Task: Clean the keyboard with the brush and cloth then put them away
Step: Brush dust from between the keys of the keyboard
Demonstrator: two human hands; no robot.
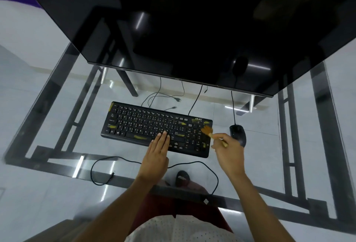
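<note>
We press our flat left hand [158, 148] on the keyboard [146, 124]; our right hand [227, 148] pinches the brush [209, 131] at its right edge, beside the mouse [238, 133].

The keyboard [156, 129] lies on the counter [57, 193], in front of the monitor [192, 29]. The mouse [238, 134] sits just right of the keyboard. The left hand [157, 155] rests on the keyboard's near edge; the brush [209, 131], held by the right hand [229, 150], touches the keyboard's right end.
</note>
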